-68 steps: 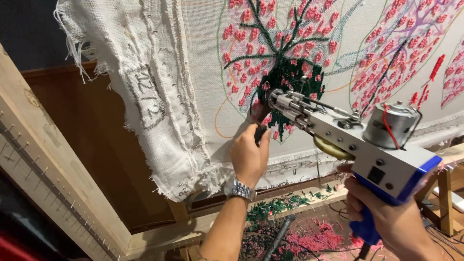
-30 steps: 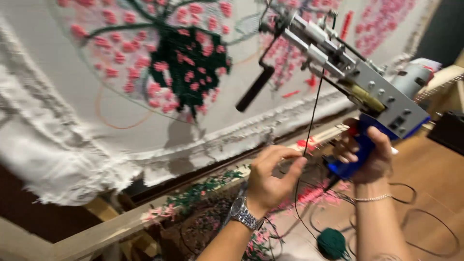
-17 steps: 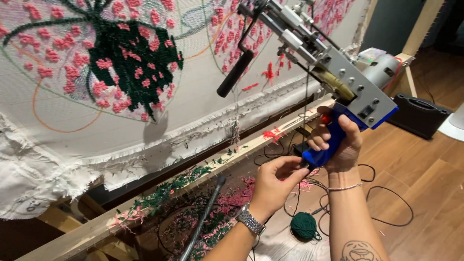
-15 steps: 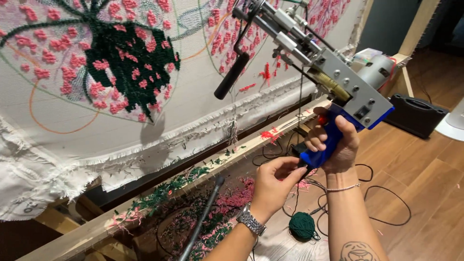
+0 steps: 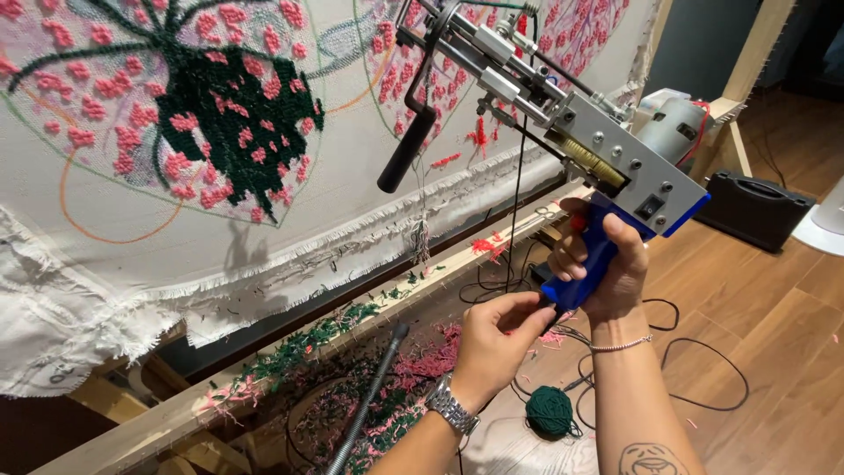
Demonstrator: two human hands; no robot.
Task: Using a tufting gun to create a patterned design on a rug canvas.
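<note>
Head view: nearest, the left hand [image 5: 494, 339] pinches a dark green yarn strand [image 5: 512, 202] just below the tufting gun [image 5: 563, 132]. Beside it, the right hand [image 5: 607, 268] is wrapped around the gun's blue grip. Below lies a green yarn ball [image 5: 549, 412]. Beyond, the tufted cloth [image 5: 220, 132] hangs on its wooden frame [image 5: 158, 422]
</note>
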